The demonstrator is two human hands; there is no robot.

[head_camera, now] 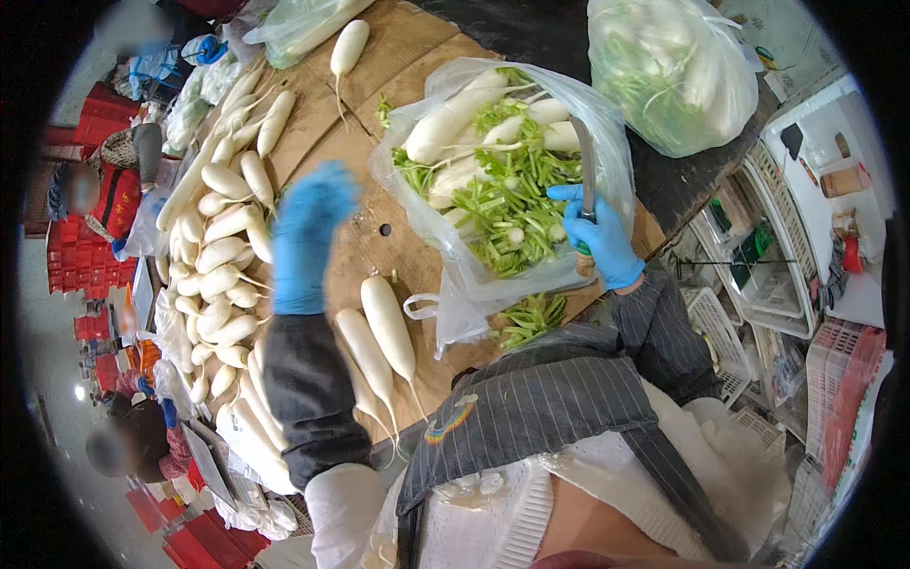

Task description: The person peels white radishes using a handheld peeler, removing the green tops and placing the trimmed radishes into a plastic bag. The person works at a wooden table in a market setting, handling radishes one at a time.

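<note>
My right hand [604, 238], in a blue glove, grips a knife with a curved blade [587, 156]. Its wood-coloured handle end [584, 263] shows below my fingers. The blade points away from me over an open clear plastic bag [444, 284]. White radishes [455, 121] and cut green stalks [526, 206] fill that bag. My left hand [316, 206], also blue-gloved, is blurred above the wooden table [377, 235], between the bag and a heap of trimmed white radishes [220, 256]. Its fingers are too blurred to show whether they hold anything.
Two larger radishes [387, 327] lie near my left sleeve, and one radish [350, 46] lies farther off. A full bag of radishes [672, 78] stands at the far right. Plastic crates [775, 284] are on the right. People [117, 188] are at the left.
</note>
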